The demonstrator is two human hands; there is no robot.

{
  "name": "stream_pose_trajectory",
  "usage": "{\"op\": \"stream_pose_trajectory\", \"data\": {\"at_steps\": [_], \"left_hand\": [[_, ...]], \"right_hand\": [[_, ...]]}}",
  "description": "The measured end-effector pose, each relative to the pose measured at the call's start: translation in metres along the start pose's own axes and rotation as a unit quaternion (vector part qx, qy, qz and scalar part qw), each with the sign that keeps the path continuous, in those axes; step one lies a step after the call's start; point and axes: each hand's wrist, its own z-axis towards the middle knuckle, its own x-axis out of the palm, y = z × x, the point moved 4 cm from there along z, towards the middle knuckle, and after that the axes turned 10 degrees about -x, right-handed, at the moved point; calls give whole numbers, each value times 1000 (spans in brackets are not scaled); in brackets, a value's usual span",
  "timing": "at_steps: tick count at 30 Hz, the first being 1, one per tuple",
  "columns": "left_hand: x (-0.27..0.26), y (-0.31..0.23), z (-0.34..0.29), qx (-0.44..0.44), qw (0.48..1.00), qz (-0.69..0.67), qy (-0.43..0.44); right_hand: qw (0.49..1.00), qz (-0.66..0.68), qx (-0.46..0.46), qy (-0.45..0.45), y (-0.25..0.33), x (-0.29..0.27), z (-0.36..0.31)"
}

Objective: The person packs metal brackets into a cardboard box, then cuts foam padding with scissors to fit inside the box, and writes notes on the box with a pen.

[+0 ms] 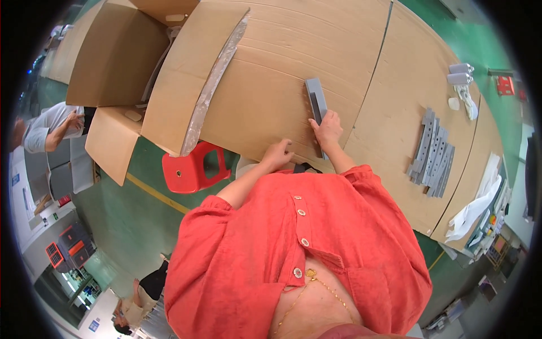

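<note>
A grey metal channel [316, 95] with a slot-like dark recess lies lengthwise on the cardboard-covered table [271, 79]. My right hand [328, 129] is closed round its near part, the thumb on the left side and the fingers over the right. The palm hides some of the piece. Left of it, at the table's near edge, my left hand [276, 155] has loosely bent fingers with a gap between them and the thumb. Nothing shows in it, and it is apart from the channel.
Several grey perforated metal strips [433, 152] lie at the right. Beyond them are white rolls [460, 73] and a white glove [467, 101]. Open cardboard boxes [186, 73] stand at the left, above a red stool [189, 169]. Another person [53, 127] is at far left.
</note>
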Motion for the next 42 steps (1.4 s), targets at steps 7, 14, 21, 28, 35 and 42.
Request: {"op": "stream_pose_trajectory", "data": {"at_steps": [7,14,21,28,35,42], "left_hand": [[-73,-67,-88,245,963,-15,-112],[-238,-118,-231,365,845,61,-385],[-358,-44,-272,284,742,122,-595],[-394,-2,-232,213,877,112,-415],[-399,18,-229,294,879,17,-376],[-409,27,-221,333,866,-72,-366]], "right_hand": [[998,30,-21,-42,-5,-6,-2],[992,124,-5,-39,-22,-9,4],[907,392,-72,-137,36,-164,30],[862,-65,-462,-198,313,-355,63],[631,-306,-713,-1,552,-229,132],[471,-354,-792,163,572,-61,187]]}}
